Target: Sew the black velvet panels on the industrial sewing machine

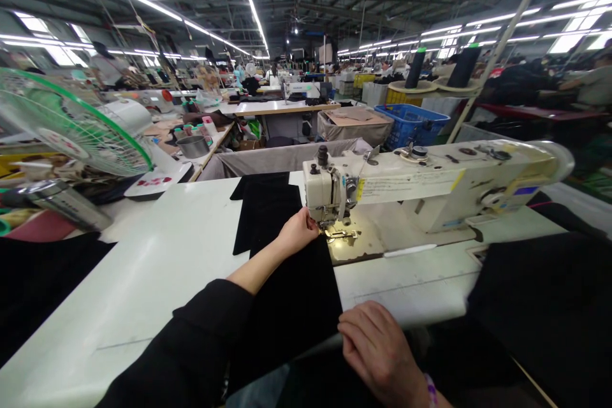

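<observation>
A long strip of black fabric [287, 268] lies on the white sewing table [157, 268] and runs back past the needle of a cream sewing machine [430, 188]. My left hand [299, 231] reaches forward with fingers curled, pressing the fabric right beside the presser foot [340, 233]. My right hand [377, 347] rests at the table's near edge, fingers bent down onto the fabric's near right corner.
A green-caged fan [67, 124] stands at the left. Black cloth piles lie at the left [38, 280] and right [549, 306]. A blue crate [411, 124] and other workstations with people fill the hall behind.
</observation>
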Motion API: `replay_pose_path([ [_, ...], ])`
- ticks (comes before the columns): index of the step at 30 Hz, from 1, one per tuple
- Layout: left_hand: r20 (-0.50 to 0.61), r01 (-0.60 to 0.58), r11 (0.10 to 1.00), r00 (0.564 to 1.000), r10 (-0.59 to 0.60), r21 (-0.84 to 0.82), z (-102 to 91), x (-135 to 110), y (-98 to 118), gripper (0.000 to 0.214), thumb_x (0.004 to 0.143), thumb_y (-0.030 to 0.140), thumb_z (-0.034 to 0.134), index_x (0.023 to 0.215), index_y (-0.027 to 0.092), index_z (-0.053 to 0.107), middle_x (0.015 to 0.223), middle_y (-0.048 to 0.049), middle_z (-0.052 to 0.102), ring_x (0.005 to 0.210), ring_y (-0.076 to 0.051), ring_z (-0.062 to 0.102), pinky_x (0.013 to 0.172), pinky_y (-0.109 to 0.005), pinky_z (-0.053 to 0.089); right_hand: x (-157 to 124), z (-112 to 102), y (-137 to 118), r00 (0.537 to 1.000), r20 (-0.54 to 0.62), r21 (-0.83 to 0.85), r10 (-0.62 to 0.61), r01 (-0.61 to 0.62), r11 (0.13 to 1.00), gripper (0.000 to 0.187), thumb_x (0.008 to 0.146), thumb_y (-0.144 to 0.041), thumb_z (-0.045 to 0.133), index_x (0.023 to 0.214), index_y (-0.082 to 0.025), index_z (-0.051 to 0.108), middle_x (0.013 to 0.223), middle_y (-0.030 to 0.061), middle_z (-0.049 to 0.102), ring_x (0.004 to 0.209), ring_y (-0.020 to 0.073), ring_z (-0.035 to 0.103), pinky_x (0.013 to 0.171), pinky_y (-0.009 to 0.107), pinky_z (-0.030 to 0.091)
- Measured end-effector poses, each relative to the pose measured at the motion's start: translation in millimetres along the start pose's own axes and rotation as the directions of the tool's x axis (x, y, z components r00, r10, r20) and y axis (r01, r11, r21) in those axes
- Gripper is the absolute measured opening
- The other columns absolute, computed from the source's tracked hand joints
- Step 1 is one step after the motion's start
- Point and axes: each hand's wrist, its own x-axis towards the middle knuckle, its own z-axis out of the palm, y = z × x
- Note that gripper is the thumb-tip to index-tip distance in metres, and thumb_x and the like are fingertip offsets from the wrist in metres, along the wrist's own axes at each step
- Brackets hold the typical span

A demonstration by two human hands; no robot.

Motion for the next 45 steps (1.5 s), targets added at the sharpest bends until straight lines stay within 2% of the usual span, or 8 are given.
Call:
replay_pose_path([
  [6, -0.111, -0.054, 0.989, 0.991, 0.07, 0.134, -11.9, -31.3, 23.1, 0.019, 0.079, 0.015, 0.064, 0.097, 0.015, 0.055, 0.097, -0.0106, 0.061, 0.094, -0.026, 0.057, 0.086, -0.04, 0.046, 3.1, -2.6, -1.3, 0.999, 0.036, 0.014, 0.015, -0.016, 1.0, 0.024, 0.085, -0.001, 0.045, 0.092, -0.019, 0.06, 0.083, 0.0041, 0.066, 0.078, 0.0194, 0.06, 0.075, 0.036, 0.048],
  [9, 0.023, -0.223, 0.941, 0.974, 0.225, 0.253, -16.7, -82.0, 46.7, 0.007, 0.089, 0.023, 0.057, 0.088, 0.017, 0.061, 0.095, -0.0106, 0.062, 0.094, -0.027, 0.056, 0.086, -0.044, 0.047, 5.8, -3.6, -0.3, 0.997, 0.066, 0.025, 0.03, -0.031, 0.999, 0.024, 0.084, -0.001, 0.046, 0.094, -0.019, 0.06, 0.084, 0.0041, 0.066, 0.08, 0.0199, 0.06, 0.078, 0.037, 0.048],
  [11, 0.243, -0.42, 0.892, 0.895, 0.375, 0.17, -16.5, -118.9, 56.3, 0.015, 0.093, 0.02, 0.05, 0.084, 0.019, 0.063, 0.089, -0.0074, 0.063, 0.086, -0.021, 0.058, 0.079, -0.036, 0.051, 8.4, -3.1, 2.1, 0.995, 0.09, 0.047, 0.041, -0.046, 0.998, 0.023, 0.086, -0.003, 0.046, 0.095, -0.019, 0.06, 0.086, 0.0048, 0.065, 0.082, 0.0205, 0.059, 0.08, 0.037, 0.048],
  [15, 0.341, -0.607, 0.776, 0.776, 0.531, 0.17, -11.1, -158.2, 47.7, 0.028, 0.091, 0.011, 0.045, 0.113, 0.016, 0.062, 0.109, -0.0112, 0.068, 0.1, -0.024, 0.062, 0.087, -0.037, 0.056, 16.8, 1.3, 10.5, 0.99, 0.126, 0.073, 0.059, -0.068, 0.995, 0.024, 0.087, -0.005, 0.047, 0.101, -0.016, 0.062, 0.09, 0.007, 0.065, 0.088, 0.0221, 0.057, 0.084, 0.04, 0.048],
  [22, 0.385, -0.706, 0.637, 0.705, 0.595, 0.309, -10.9, -127.8, 16.9, 0.038, 0.093, 0.012, 0.044, 0.129, 0.01, 0.055, 0.127, -0.0155, 0.063, 0.119, -0.026, 0.057, 0.102, -0.041, 0.052, 39.5, 11.7, 30.4, 0.979, 0.158, 0.014, 0.128, -0.131, 0.991, 0.022, 0.083, -0.006, 0.055, 0.096, -0.018, 0.067, 0.091, 0.0061, 0.062, 0.091, 0.0233, 0.053, 0.089, 0.043, 0.045],
  [38, 0.354, -0.655, 0.69, 0.752, 0.556, 0.308, -28.3, -50.5, 2.0, 0.031, 0.094, 0.011, 0.042, 0.115, 0.009, 0.065, 0.115, -0.0145, 0.066, 0.108, -0.024, 0.06, 0.096, -0.038, 0.054, 87.0, 39.7, 68.6, 0.946, 0.222, -0.199, 0.236, -0.193, 0.961, 0.018, 0.087, -0.011, 0.059, 0.096, -0.021, 0.071, 0.092, 0.0055, 0.064, 0.093, 0.0247, 0.053, 0.088, 0.042, 0.042],
  [42, 0.347, -0.645, 0.693, 0.762, 0.547, 0.322, -31.7, -37.2, -2.2, 0.032, 0.096, 0.014, 0.041, 0.116, 0.009, 0.065, 0.116, -0.0149, 0.066, 0.108, -0.024, 0.06, 0.097, -0.037, 0.053, 79.4, 30.0, 59.6, 0.957, 0.159, -0.156, 0.243, -0.219, 0.963, 0.023, 0.086, -0.009, 0.058, 0.103, -0.02, 0.069, 0.099, 0.0061, 0.065, 0.097, 0.0247, 0.055, 0.093, 0.043, 0.042],
  [45, 0.334, -0.611, 0.714, 0.789, 0.516, 0.341, -33.1, -34.9, -1.1, 0.032, 0.098, 0.018, 0.04, 0.118, 0.011, 0.065, 0.116, -0.0137, 0.066, 0.11, -0.023, 0.06, 0.098, -0.036, 0.051, 53.3, 0.2, 55.0, 0.965, 0.012, -0.099, 0.262, -0.26, 0.961, 0.025, 0.091, -0.015, 0.054, 0.112, -0.02, 0.065, 0.104, 0.0073, 0.065, 0.1, 0.0232, 0.058, 0.093, 0.041, 0.045],
])
